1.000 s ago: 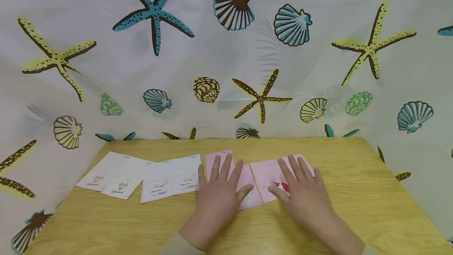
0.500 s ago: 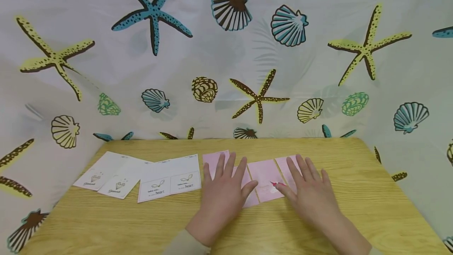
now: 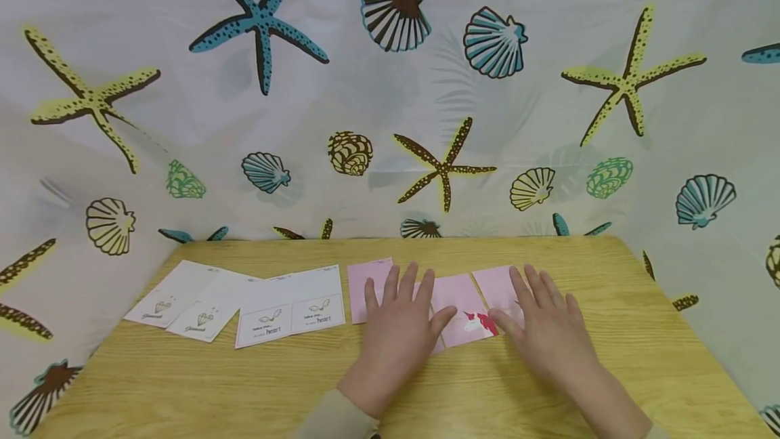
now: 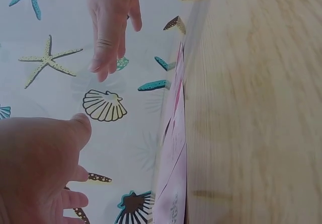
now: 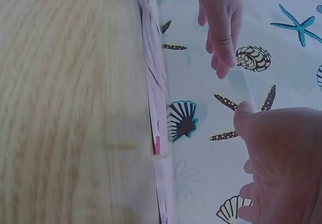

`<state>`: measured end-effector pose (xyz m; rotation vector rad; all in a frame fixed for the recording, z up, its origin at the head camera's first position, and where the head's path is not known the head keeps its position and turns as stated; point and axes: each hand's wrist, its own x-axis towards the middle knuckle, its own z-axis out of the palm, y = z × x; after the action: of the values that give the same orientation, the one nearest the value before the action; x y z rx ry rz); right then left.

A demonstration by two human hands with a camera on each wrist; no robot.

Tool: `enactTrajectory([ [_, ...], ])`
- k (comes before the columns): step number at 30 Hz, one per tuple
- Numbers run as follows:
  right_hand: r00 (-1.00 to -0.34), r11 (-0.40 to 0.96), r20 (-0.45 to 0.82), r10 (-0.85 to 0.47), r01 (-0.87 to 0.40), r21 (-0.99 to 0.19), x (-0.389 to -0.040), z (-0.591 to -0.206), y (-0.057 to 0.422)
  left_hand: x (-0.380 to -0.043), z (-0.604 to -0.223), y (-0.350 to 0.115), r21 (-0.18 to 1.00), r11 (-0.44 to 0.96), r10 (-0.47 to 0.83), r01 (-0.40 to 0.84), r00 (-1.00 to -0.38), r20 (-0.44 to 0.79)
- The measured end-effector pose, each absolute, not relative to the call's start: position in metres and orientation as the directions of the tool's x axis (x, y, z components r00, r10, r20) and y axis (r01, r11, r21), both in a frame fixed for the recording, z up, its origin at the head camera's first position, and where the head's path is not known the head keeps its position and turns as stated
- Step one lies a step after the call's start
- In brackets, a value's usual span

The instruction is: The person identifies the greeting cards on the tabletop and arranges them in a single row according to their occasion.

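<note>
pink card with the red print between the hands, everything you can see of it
The pink card looks like thin rectangular paper, with a red-and-white print, perhaps a unicorn, at its lower right. It lies slightly turned on the wooden table; narrow gaps part it from the neighbouring cards on either side. In the head view the left hand overlaps its left side. That hand and the right hand look raised, so neither seems to touch it.

Seashell backdrop (image 3: 378, 93) (starfish (image 3: 444, 168) too), wooden table (image 3: 463, 395).
</note>
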<state>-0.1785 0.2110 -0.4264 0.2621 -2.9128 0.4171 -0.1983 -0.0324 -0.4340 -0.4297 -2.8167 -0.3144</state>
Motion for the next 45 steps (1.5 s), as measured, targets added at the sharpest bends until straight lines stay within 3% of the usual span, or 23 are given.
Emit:
enactTrajectory([
  [26,-0.995,0.880,0.077,-0.071,-0.098,-0.464,-0.196,-0.427,0.251,-0.207,-0.448,0.015,0.253,0.903,0.254,0.347,-0.906,0.338],
  [36,-0.997,0.838,-0.009,-0.078,-0.061,-0.542,-0.204,-0.429,0.262,-0.210,-0.451,0.030,0.407,0.853,0.229,0.328,-0.934,0.273],
  [45,-0.995,0.780,-0.049,-0.090,-0.040,-0.625,-0.208,-0.431,0.269,-0.215,-0.457,0.042,0.436,0.840,0.222,0.323,-0.938,0.267],
])
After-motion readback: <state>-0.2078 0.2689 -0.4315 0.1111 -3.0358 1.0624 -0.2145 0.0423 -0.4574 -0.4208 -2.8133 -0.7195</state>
